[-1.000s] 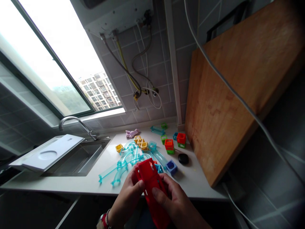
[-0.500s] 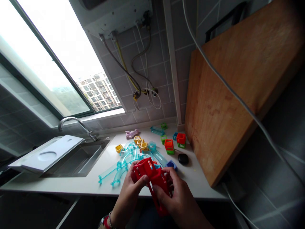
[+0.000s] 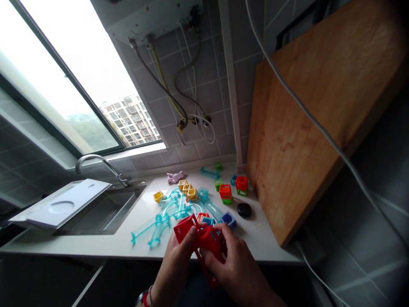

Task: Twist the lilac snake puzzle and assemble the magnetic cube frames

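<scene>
Just over the counter's front edge, my left hand (image 3: 180,249) and my right hand (image 3: 233,258) are both closed on red plastic building blocks (image 3: 211,241) with cut-out sides. The left thumb presses on the left block, while the right fingers wrap the right-hand one. The blocks touch; whether they are locked together I cannot tell. Beyond my fingers lie a blue block (image 3: 228,219), a light-blue block (image 3: 208,221) partly hidden, and another red block (image 3: 203,215). Translucent teal track pieces (image 3: 156,230) spread to the left.
Yellow blocks (image 3: 187,189) and a lilac piece (image 3: 175,177) sit farther back. Red-and-green stacked blocks (image 3: 226,193) and a black rounded object (image 3: 244,210) are on the right. A sink (image 3: 118,213) with a white board (image 3: 68,202) lies left; a wooden board (image 3: 313,128) leans right.
The left red block has turned in my left hand, so its top opening no longer faces me. Both hands still hold the red blocks. The view has shifted slightly.
</scene>
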{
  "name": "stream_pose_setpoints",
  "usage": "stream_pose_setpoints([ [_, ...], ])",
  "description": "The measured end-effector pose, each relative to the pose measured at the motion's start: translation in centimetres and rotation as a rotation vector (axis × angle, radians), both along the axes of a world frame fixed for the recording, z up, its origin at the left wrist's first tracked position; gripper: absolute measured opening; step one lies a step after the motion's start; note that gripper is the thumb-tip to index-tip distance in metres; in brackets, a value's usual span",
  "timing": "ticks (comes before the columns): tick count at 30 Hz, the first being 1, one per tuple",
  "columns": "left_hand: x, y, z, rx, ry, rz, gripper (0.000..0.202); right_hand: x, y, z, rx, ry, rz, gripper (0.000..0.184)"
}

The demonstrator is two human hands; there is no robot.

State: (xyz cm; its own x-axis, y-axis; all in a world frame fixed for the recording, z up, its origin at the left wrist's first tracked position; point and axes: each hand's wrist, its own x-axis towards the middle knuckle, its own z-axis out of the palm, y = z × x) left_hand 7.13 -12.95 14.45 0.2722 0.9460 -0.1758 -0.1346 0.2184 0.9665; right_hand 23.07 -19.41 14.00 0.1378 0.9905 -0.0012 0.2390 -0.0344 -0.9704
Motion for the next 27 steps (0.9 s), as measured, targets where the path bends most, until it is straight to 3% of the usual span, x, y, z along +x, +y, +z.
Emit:
stream_pose_setpoints([
  [5, 0.6, -0.2, 0.0, -0.086, -0.073, -0.03, 0.042, -0.3, 0.0, 0.2, 0.018, 0.063, 0.069, 0.043],
  [9, 1.0, -0.5, 0.3, -0.171, -0.286, -0.01, 0.051, -0.2, 0.0, 0.1, 0.014, 0.107, 0.064, 0.046],
  [14, 1.0, -0.6, 1.2, -0.207, -0.507, -0.144, 0.062, -0.2, 0.0, -0.1, 0.047, 0.327, 0.094, 0.045],
  [19, 0.4, -0.6, 0.6, -0.236, -0.468, -0.227, 0.052, -0.4, 0.4, -0.2, -0.003, 0.758, 0.192, 0.052],
  [27, 0.6, -0.7, 0.4, -0.198, -0.358, -0.128, 0.054, -1.0, 0.0, 0.1, -0.097, 0.919, 0.188, 0.06],
])
